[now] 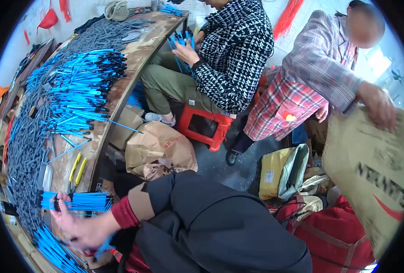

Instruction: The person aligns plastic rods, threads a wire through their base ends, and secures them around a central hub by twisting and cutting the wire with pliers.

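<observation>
My right hand (pixel 86 227), in a dark sleeve with a red cuff, reaches over the table's near end. Its fingers look stretched out and apart across one end of a bundle of thin blue sticks (pixel 89 200) with black ends; motion blurs them. Below it comes my left sleeve (pixel 136 261), and the left hand is mostly hidden under the right one. A little blue shows beneath my right wrist. More loose blue sticks (pixel 56 250) lie at the lower left. Yellow-handled pliers (pixel 76 173) rest beyond the bundle.
A big heap of blue sticks (pixel 79 86) and many dark grey pieces (pixel 24 168) cover the table. Across from me a seated person (pixel 234 54) holds blue sticks. Another person (pixel 316 59) stands gripping a large brown sack (pixel 366 159). A paper bag (pixel 158 148) and red stool (pixel 206 120) stand nearby.
</observation>
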A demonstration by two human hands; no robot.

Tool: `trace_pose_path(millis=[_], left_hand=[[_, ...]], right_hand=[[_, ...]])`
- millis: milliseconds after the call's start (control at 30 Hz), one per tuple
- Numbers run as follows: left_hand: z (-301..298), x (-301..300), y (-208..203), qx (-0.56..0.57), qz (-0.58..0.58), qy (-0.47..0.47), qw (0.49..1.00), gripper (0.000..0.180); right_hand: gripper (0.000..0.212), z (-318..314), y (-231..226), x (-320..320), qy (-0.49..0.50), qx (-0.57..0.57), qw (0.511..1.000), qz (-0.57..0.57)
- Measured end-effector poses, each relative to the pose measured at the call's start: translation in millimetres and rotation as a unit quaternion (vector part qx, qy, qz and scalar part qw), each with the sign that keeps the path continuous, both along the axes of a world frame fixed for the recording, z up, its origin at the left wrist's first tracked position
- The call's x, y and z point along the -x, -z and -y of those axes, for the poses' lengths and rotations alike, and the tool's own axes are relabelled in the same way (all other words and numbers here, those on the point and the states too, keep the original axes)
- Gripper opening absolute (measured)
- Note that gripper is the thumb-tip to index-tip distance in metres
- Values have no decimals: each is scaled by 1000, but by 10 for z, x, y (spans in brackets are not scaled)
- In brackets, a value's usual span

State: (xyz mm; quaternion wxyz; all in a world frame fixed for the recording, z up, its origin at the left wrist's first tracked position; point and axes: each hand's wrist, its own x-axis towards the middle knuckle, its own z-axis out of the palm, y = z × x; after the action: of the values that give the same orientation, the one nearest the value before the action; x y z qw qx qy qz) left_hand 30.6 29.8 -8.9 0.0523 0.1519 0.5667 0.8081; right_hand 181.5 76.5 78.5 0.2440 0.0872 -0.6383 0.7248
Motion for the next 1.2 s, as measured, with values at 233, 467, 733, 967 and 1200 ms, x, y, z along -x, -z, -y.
trace_pose_path(millis=[233, 467, 733, 967, 1200], left_hand=[[570, -229, -552, 453, -3, 22, 891, 26], [865, -460, -326, 14, 144, 213, 966, 16], [899, -331, -449, -107, 152, 146, 972, 18], [1087, -193, -446, -121, 98, 164, 974, 13], [916, -261, -408, -84, 49, 226, 969, 27]], right_hand=[[21, 185, 49, 178, 32, -146, 989, 17], [15, -688, -322, 58, 202, -310, 922, 116], [16, -282, -98, 350, 45, -421, 904, 63], [16, -169, 281, 838, 47, -479, 867, 128], [33, -427, 697, 754, -75, -370, 908, 179]])
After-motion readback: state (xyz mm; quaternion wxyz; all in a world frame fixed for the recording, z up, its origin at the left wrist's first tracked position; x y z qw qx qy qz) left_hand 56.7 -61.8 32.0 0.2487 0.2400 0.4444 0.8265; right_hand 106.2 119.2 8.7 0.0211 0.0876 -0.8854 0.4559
